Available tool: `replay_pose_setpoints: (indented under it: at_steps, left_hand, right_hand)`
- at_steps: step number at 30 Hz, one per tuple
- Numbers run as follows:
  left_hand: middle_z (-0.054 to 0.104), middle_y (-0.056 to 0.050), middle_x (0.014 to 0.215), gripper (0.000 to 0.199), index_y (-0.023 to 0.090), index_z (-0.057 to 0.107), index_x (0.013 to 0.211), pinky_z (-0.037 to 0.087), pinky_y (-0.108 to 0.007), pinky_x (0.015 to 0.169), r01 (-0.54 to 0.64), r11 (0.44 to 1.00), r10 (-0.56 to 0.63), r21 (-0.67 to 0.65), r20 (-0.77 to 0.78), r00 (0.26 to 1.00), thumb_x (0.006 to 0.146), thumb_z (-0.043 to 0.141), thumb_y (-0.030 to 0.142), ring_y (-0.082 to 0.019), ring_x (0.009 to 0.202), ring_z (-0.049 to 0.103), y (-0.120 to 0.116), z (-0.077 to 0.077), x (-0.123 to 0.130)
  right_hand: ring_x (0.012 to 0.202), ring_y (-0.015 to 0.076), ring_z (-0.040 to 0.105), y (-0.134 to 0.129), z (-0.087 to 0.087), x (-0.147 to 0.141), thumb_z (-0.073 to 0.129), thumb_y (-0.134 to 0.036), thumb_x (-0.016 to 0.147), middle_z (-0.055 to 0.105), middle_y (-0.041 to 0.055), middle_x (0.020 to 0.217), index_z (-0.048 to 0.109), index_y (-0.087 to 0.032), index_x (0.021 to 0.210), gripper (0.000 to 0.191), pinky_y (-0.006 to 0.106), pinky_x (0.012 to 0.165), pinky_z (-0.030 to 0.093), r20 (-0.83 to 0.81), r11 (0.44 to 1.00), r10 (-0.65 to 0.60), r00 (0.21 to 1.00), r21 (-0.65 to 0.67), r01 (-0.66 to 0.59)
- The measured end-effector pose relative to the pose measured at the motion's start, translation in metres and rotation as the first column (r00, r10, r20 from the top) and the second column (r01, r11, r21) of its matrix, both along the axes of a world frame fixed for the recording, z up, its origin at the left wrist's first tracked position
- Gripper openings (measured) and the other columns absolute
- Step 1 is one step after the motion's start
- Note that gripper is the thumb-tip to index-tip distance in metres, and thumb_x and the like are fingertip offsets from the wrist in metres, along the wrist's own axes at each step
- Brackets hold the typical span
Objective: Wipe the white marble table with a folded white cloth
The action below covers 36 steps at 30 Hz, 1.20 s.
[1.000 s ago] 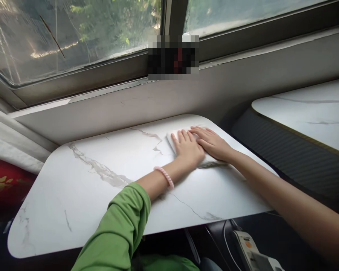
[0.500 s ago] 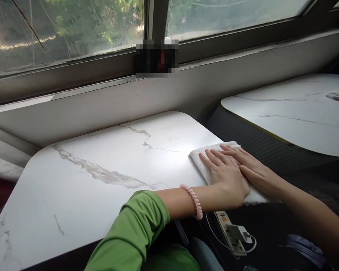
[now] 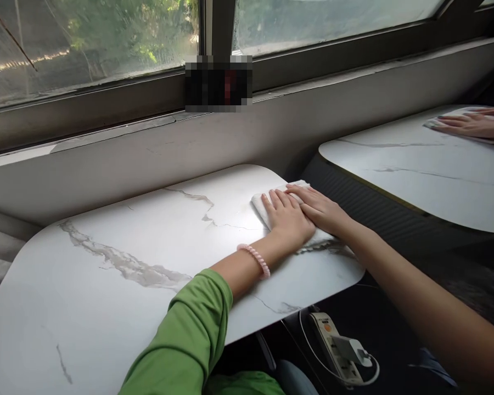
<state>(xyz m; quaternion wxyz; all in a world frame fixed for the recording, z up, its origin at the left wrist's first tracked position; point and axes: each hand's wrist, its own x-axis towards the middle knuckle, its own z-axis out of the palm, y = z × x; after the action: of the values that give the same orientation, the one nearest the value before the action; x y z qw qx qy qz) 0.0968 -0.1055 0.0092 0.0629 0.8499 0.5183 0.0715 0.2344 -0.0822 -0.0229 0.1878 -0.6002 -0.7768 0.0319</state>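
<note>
Both hands point(image 3: 302, 216) flat on cloth point(image 3: 263, 200), marble table point(image 3: 127, 230) – power strip point(image 3: 333, 351) below

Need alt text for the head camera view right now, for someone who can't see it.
Both hands, left hand and right hand, press flat on a folded white cloth at the far right corner of a white marble-patterned table under a window. Another person's hand rests on a neighbouring table.

Left hand point(image 3: 287, 219) and right hand point(image 3: 321, 211) lie flat, fingers extended, side by side.
</note>
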Motion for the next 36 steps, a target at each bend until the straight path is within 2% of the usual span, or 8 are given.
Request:
replay_pose_setpoints:
  at_steps: [4,9,14,17,21,26,31,36]
  left_hand:
    - [0.028,-0.019,0.151,0.06,-0.002,0.029,0.143,0.006,-0.05,0.117,-0.027,0.999,0.026,0.045,0.005,1.0,0.092,0.025,0.03,-0.031,0.142,0.018,0.043,-0.004,-0.013]
    - [0.031,-0.016,0.151,0.057,0.001,0.032,0.142,0.007,-0.046,0.117,-0.072,0.994,0.069,0.08,0.036,0.997,0.093,0.023,0.028,-0.027,0.141,0.02,0.091,-0.006,-0.027]
    - [0.035,-0.016,0.148,0.054,0.001,0.036,0.14,0.008,-0.046,0.117,-0.115,0.987,0.108,0.117,0.066,0.992,0.094,0.023,0.027,-0.027,0.139,0.024,0.124,-0.007,-0.037]
    - [0.041,-0.015,0.143,0.051,0.004,0.04,0.137,0.009,-0.045,0.116,-0.114,0.983,0.103,0.147,0.08,0.991,0.093,0.026,0.027,-0.027,0.135,0.03,0.138,-0.009,-0.042]
    - [0.045,-0.015,0.138,0.048,0.007,0.044,0.133,0.011,-0.044,0.115,-0.126,0.979,0.111,0.16,0.099,0.989,0.093,0.026,0.026,-0.027,0.131,0.034,0.149,-0.012,-0.044]
    - [0.043,-0.015,0.14,0.049,0.006,0.043,0.134,0.01,-0.044,0.115,-0.12,0.98,0.107,0.156,0.089,0.99,0.094,0.027,0.027,-0.027,0.132,0.032,0.151,-0.013,-0.043]
    - [0.039,-0.018,0.144,0.053,0.002,0.035,0.14,0.009,-0.047,0.115,-0.093,0.982,0.085,0.165,0.055,0.995,0.094,0.026,0.026,-0.029,0.134,0.028,0.146,-0.011,-0.045]
    - [0.041,-0.017,0.142,0.051,0.003,0.038,0.138,0.01,-0.046,0.115,-0.093,0.978,0.084,0.187,0.056,0.995,0.095,0.024,0.026,-0.028,0.133,0.03,0.145,-0.012,-0.046]
  right_hand:
    - [0.127,0.0254,0.047,0.043,0.006,-0.021,0.028,-0.03,0.086,0.054,0.0065,0.136,0.052,-0.024,0.125,0.047,0.051,0.107,0.035,-0.018,0.999,0.04,0.999,0.01,-0.04]
    - [0.123,0.025,0.05,0.092,0.012,-0.042,0.027,-0.029,0.086,0.056,0.0073,0.133,0.051,-0.024,0.121,0.043,0.049,0.108,0.032,-0.021,0.999,0.035,0.999,0.008,-0.035]
    - [0.118,0.0253,0.053,0.129,0.013,-0.054,0.026,-0.029,0.087,0.058,0.008,0.13,0.052,-0.022,0.118,0.041,0.048,0.108,0.03,-0.032,0.999,0.054,0.998,0.008,-0.054]
    - [0.112,0.0261,0.056,0.144,0.011,-0.058,0.028,-0.029,0.087,0.061,0.0066,0.126,0.053,-0.023,0.117,0.04,0.048,0.104,0.035,-0.044,0.998,0.047,0.998,0.042,-0.045]
    - [0.109,0.026,0.057,0.156,0.006,-0.058,0.032,-0.025,0.084,0.063,0.0049,0.122,0.055,-0.025,0.116,0.039,0.045,0.097,0.042,-0.068,0.997,0.028,0.997,0.072,-0.023]
    - [0.109,0.0268,0.058,0.158,0.004,-0.057,0.034,-0.022,0.081,0.064,0.007,0.122,0.056,-0.022,0.116,0.041,0.042,0.094,0.045,-0.06,0.996,0.019,0.998,0.094,-0.013]
    - [0.109,0.0271,0.057,0.156,0.004,-0.058,0.034,-0.021,0.08,0.064,0.0067,0.122,0.055,-0.022,0.116,0.041,0.045,0.097,0.043,-0.041,0.992,0.052,0.998,0.121,-0.047]
    - [0.113,0.0263,0.056,0.155,0.004,-0.058,0.032,-0.022,0.083,0.061,0.0075,0.126,0.054,-0.021,0.118,0.042,0.046,0.101,0.04,-0.039,0.993,0.049,0.998,0.113,-0.044]
